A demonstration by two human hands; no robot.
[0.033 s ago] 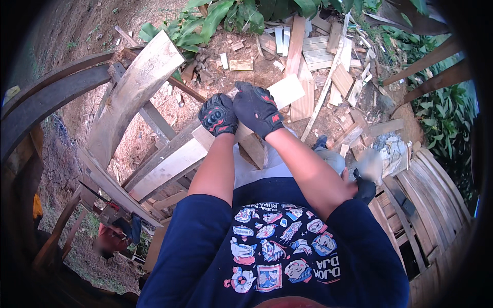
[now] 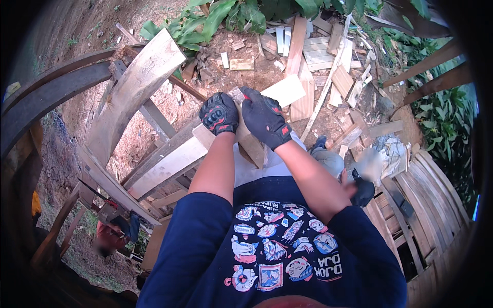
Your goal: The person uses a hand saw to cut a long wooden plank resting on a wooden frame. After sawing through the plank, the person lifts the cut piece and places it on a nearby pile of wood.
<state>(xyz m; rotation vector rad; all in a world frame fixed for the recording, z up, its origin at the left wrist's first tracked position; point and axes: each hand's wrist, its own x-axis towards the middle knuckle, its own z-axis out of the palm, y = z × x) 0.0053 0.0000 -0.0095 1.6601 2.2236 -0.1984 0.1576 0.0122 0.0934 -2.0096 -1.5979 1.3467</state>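
My left hand (image 2: 220, 113), in a black glove with red marks, is closed with curled fingers against the left side of a wooden block (image 2: 251, 147). My right hand (image 2: 265, 117), gloved alike, grips the block's opposite side, with its fingertips near the far end. That end shows in the narrow gap between the gloves. A pale plank (image 2: 285, 91) sticks out beyond my right hand, and a pale board (image 2: 172, 168) in line with it slopes down to the left. Whether they are one piece is hidden under my hands.
A broad upright board (image 2: 138, 84) leans at the left beside a curved dark beam (image 2: 67, 90). Wood offcuts (image 2: 321, 51) litter the ground ahead. One person in a dark cap (image 2: 363, 192) is close at the right; another person (image 2: 110, 233) is at lower left. Stacked planks (image 2: 429, 190) lie at right.
My right hand has shifted a little to the right and nearer me, away from the left glove. More of the block's far end shows between them. The left hand stays almost in place.
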